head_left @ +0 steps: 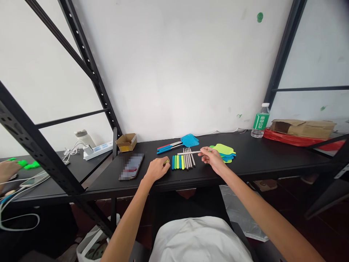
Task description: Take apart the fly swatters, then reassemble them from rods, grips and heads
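Observation:
Between the thumb and fingers of my right hand is a thin silver metal rod, which points left across the table. My left hand is closed around a yellow-green handle grip, mostly hidden by the fingers. Just right of that hand lies a row of blue, green and yellow handle grips. Several more silver rods lie beside them, under the held rod. Behind are blue fly swatters with their handles to the left. Loose yellow-green swatter heads and blue ones are piled beyond my right hand.
A phone and a small open cardboard box are on the left of the black table. On the right stand a water bottle and a torn carton on red plastic. Another person's hand shows far left.

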